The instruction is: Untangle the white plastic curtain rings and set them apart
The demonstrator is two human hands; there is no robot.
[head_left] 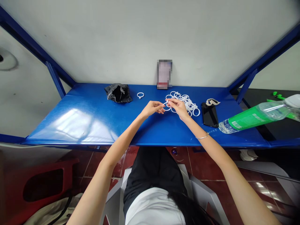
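Between my two hands is one white plastic ring (pixel 167 109), held just above the blue table (pixel 131 125). My left hand (pixel 152 108) pinches the ring's left side. My right hand (pixel 177 107) has its fingertips closed at the top of the same ring, where a small knob seems to sit. Behind and beside my right hand lies a loose pile of white rings (pixel 188 102), several of them with small tabs. A single white ring (pixel 140 95) lies apart, left of my hands.
A crumpled black plastic bag (pixel 119 92) sits open at the left. A blurred-out upright phone-like object (pixel 164 74) leans on the wall. At right are a black phone (pixel 209 115), a beige strap-like item (pixel 212 102) and a green-labelled bottle (pixel 254 116).
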